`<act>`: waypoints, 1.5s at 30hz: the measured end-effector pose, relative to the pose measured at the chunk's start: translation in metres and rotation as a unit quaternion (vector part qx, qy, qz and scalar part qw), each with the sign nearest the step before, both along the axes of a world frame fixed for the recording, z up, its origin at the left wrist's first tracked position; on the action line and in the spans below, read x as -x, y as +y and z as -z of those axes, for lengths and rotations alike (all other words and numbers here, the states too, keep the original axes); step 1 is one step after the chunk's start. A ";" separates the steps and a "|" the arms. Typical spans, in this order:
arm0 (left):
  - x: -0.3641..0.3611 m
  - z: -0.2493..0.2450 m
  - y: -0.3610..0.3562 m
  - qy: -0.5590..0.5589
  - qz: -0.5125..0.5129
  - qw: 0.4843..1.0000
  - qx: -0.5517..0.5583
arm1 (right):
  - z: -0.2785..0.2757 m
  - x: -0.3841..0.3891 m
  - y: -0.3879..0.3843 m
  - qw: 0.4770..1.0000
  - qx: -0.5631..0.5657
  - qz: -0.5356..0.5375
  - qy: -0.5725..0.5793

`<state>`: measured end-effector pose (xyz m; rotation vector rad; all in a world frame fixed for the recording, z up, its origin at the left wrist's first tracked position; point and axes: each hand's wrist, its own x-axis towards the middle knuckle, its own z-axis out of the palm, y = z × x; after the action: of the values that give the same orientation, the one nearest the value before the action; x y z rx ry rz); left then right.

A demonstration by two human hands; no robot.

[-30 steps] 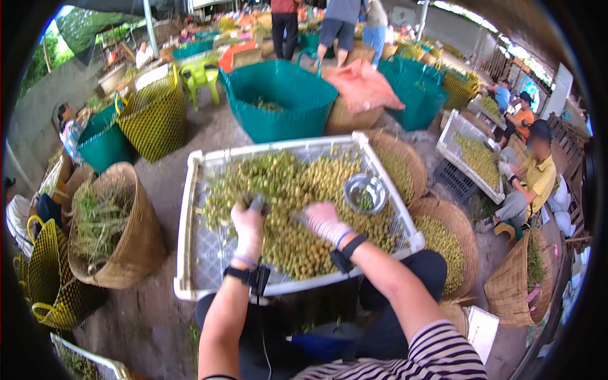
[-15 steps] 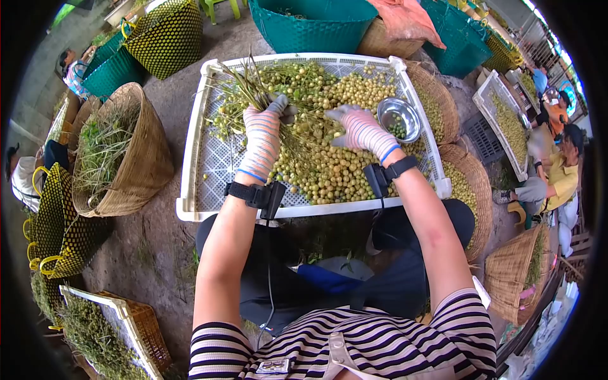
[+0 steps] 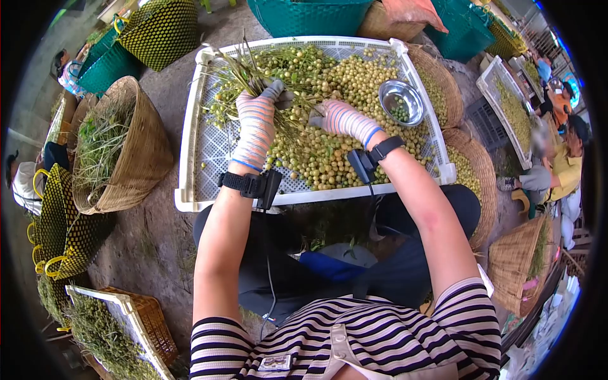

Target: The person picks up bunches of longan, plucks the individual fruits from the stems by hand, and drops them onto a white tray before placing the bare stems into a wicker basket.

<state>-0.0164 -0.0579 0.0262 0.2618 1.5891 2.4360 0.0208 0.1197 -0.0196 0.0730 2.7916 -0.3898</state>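
My gloved left hand (image 3: 257,123) is closed around a bunch of thin fruit stems (image 3: 246,75) whose ends stick up past the fingers. Just right of it, my gloved right hand (image 3: 345,118) has its fingers drawn together beside the hanging stems; what lies in them is hidden. Both hands are above a white perforated tray (image 3: 304,197) resting by my knees. Small round yellow-green fruits (image 3: 323,166) cover much of it, with greener stemmed bunches (image 3: 297,60) at the back. A steel bowl (image 3: 416,101) with a few green fruits stands in the tray's right part.
A tall wicker basket (image 3: 142,149) of green stalks stands left. Round baskets of fruit (image 3: 484,180) sit close to the tray's right side. Teal baskets (image 3: 310,18) stand behind. A tray of stemmed fruit (image 3: 104,329) is at lower left. Other people (image 3: 567,168) sit at both sides.
My right hand has moved slightly left toward the stems, and its spread fingers have closed. The left hand keeps its hold on the bunch. The whole view has shifted a little.
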 end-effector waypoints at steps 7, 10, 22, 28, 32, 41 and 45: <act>0.000 0.005 0.009 0.015 -0.016 1.000 -0.014 | 0.011 -0.029 0.017 0.989 0.052 0.021 0.140; -0.003 0.005 0.011 0.001 -0.018 0.999 -0.036 | 0.035 -0.023 0.033 0.983 0.053 -0.008 0.175; 0.001 0.006 0.003 -0.004 -0.052 0.998 -0.037 | 0.030 -0.031 0.044 0.946 -0.052 -0.092 0.307; -0.002 0.010 0.005 -0.005 -0.038 0.999 -0.036 | -0.003 -0.036 0.034 0.992 -0.097 0.055 0.050; 0.000 0.010 0.003 -0.006 -0.056 0.998 -0.041 | 0.016 -0.042 0.041 0.947 -0.017 -0.042 0.318; -0.001 0.010 0.000 -0.014 -0.054 0.997 -0.051 | -0.013 -0.047 0.043 0.992 -0.059 0.092 0.064; -0.001 0.005 -0.004 -0.012 -0.052 0.997 -0.047 | -0.012 -0.053 0.043 0.976 -0.099 -0.002 0.194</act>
<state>-0.0156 -0.0621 0.0216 0.1692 1.5162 2.5856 0.0737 0.1624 -0.0072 0.0401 3.2091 -0.1327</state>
